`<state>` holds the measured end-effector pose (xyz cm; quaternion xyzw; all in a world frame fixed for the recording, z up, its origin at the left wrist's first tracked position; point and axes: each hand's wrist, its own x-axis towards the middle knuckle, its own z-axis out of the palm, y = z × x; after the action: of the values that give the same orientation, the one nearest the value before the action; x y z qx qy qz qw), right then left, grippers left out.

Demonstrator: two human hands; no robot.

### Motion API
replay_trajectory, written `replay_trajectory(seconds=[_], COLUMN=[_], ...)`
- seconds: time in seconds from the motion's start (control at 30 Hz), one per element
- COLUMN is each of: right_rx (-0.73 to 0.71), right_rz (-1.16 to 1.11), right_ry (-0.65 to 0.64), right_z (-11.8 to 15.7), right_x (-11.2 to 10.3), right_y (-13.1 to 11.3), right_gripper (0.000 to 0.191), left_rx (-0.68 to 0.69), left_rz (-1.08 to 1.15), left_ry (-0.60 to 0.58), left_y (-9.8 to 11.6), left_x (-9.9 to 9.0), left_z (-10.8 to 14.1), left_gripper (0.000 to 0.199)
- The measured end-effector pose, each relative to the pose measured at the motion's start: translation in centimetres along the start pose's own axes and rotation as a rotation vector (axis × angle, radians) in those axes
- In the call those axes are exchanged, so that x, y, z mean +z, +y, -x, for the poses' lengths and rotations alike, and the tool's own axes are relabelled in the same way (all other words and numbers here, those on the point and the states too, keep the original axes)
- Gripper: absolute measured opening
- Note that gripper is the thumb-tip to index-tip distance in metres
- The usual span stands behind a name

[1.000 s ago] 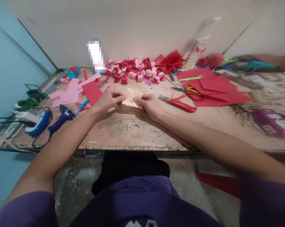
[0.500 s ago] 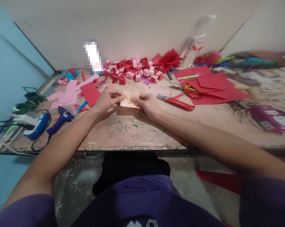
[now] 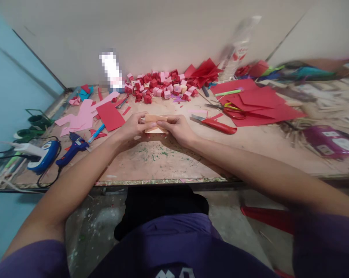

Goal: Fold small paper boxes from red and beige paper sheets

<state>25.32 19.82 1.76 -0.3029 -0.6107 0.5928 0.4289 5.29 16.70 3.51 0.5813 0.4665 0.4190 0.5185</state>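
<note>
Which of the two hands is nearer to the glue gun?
Left. The left hand is right of the glue gun; the right hand is farther right, beyond the left one.

Seen from above, stretching left forearm (image 3: pixel 86 170) and right forearm (image 3: pixel 238 164) inward from either side to meet at center. Bending clearly at left elbow (image 3: pixel 54 224). Bringing left hand (image 3: pixel 134 125) and right hand (image 3: pixel 178 129) close together, pinching with both, pressing thumbs (image 3: pixel 149 126) down nearly tip to tip, over fingers (image 3: pixel 139 116) curled and partly hidden.
</note>
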Motion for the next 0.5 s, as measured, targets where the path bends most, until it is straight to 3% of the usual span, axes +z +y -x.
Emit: replay_trajectory(seconds=[0.5], right_rx=[0.044], right_rz=[-0.065], right_ry=[0.013], right_z=[0.06], right_x=[0.14], right_y=[-0.28], right_gripper=[0.029], left_rx=[-0.008], left_rz=[0.021], left_ry=[-0.009], left_y=[0.73], left_x=[0.36], left_z=[0.29], left_gripper=[0.036])
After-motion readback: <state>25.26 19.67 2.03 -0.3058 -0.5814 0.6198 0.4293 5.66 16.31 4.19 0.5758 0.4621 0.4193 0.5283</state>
